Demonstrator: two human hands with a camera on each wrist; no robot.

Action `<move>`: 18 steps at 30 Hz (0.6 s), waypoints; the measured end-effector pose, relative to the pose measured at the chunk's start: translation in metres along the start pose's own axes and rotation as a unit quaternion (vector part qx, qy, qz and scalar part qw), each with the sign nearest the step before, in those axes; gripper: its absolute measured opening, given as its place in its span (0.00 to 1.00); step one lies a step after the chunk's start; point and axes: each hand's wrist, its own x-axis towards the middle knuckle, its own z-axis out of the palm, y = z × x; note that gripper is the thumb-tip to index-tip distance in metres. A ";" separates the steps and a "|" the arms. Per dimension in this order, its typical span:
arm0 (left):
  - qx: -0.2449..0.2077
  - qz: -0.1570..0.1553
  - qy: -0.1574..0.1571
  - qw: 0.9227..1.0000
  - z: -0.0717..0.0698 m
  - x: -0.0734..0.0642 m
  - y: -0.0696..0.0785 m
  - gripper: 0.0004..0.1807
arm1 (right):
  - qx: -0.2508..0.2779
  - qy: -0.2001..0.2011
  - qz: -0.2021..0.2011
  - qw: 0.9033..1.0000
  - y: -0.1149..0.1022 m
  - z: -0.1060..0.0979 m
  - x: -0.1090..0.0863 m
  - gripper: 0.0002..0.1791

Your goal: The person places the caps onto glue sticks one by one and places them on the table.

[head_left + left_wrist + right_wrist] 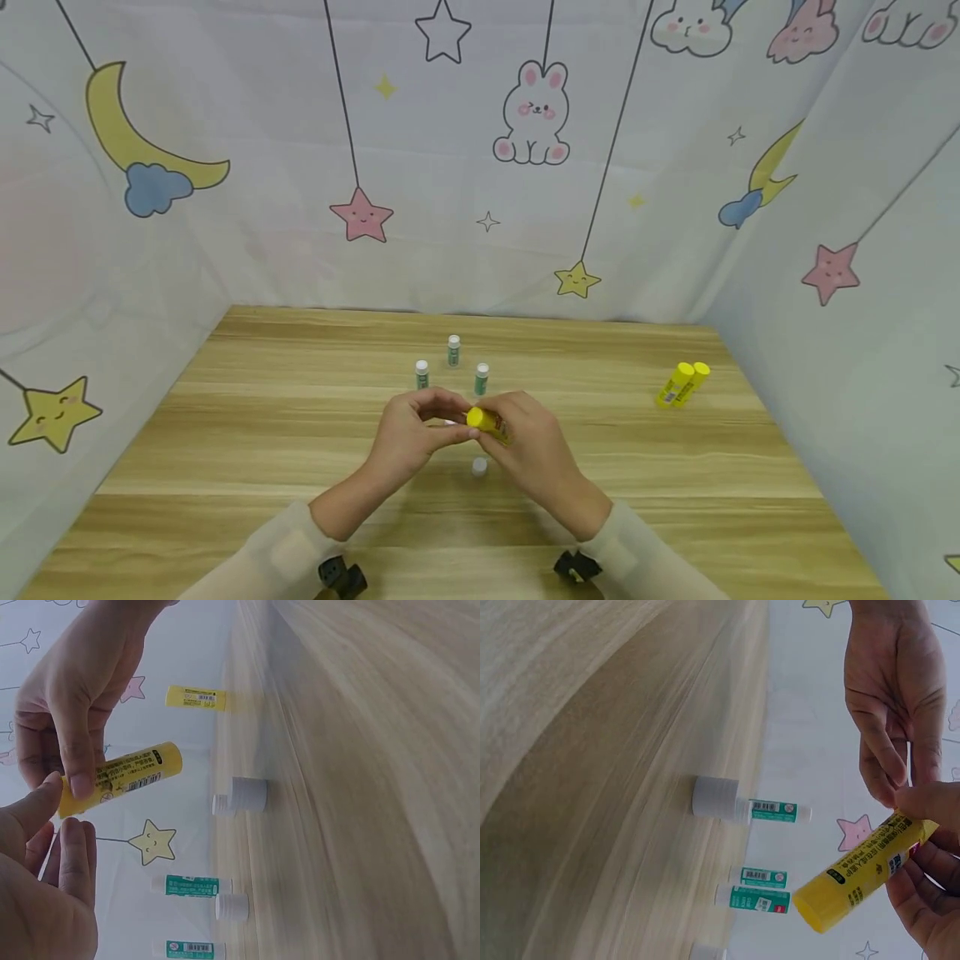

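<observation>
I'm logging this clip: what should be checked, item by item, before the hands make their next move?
1. Yellow tube held by the right hand: ok, fingers and thumb grip it.
2. Left hand gripping that tube: cannot tell; its fingertips are at the upper end, but a grip is unclear.
3. Green tubes upright: ok, three stand beyond the hands.
4. Space close to the hands clear: not ok, a white cylinder stands on the table just nearer the person.
5. Spare yellow tubes out of the way: ok, two stand at the right.
</observation>
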 end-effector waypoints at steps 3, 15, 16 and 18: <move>0.016 0.000 0.006 1.000 0.000 -0.001 0.000 0.13 | 0.001 -0.001 0.014 1.000 0.003 -0.004 -0.001 0.19; 0.056 -0.008 0.009 0.998 -0.004 -0.001 -0.007 0.09 | 0.023 0.004 0.123 0.992 0.028 -0.024 -0.005 0.17; 0.062 -0.009 0.013 0.998 -0.005 0.000 -0.008 0.08 | 0.029 0.007 0.130 0.991 0.032 -0.027 -0.005 0.17; 0.069 -0.011 0.021 0.997 -0.006 0.001 -0.009 0.09 | 0.045 0.013 0.148 0.988 0.038 -0.031 -0.006 0.17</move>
